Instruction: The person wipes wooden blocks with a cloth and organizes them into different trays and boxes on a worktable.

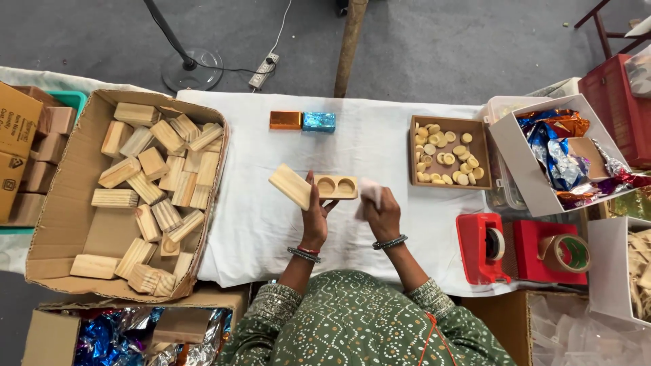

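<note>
My left hand (pixel 315 218) holds two wooden blocks above the white cloth: a plain block (pixel 289 185) and a block with two round hollows (pixel 337 187), the hollows facing up. My right hand (pixel 381 210) is closed on a small white cloth (pixel 370 192) right beside the hollowed block. Both wrists wear bangles.
A big cardboard box (pixel 57 230) of several wooden blocks stands at the left. Orange (pixel 285 120) and blue (pixel 319 122) foil-wrapped blocks lie at the table's far side. A tray of small round discs (pixel 448 154), a box of foil sheets (pixel 553 156) and red tape dispensers (pixel 483 247) sit at the right.
</note>
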